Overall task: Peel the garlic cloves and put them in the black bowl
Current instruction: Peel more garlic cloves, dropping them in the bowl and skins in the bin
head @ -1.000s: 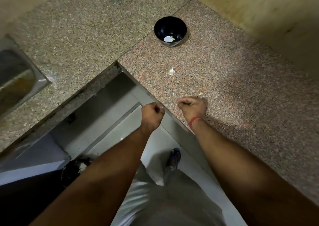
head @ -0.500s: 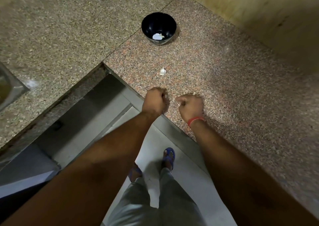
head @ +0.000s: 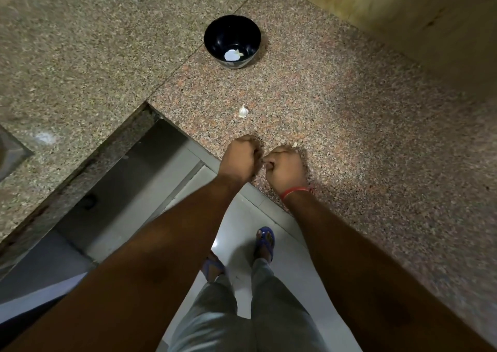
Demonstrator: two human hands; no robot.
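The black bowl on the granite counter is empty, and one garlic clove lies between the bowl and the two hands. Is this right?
Not quite. In the head view the round black bowl on the speckled granite counter already holds a pale garlic piece. The white garlic clove does lie between the bowl and the hands.

I see a speckled granite counter (head: 349, 125) meeting a tan wall (head: 403, 15). Below, grey trousers (head: 242, 319) and blue sandals (head: 265, 242) stand on pale floor tile (head: 236, 225).

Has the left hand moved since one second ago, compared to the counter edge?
Yes. The left hand has moved right and forward, from over the floor gap onto the granite counter edge, and now nearly meets the right hand.
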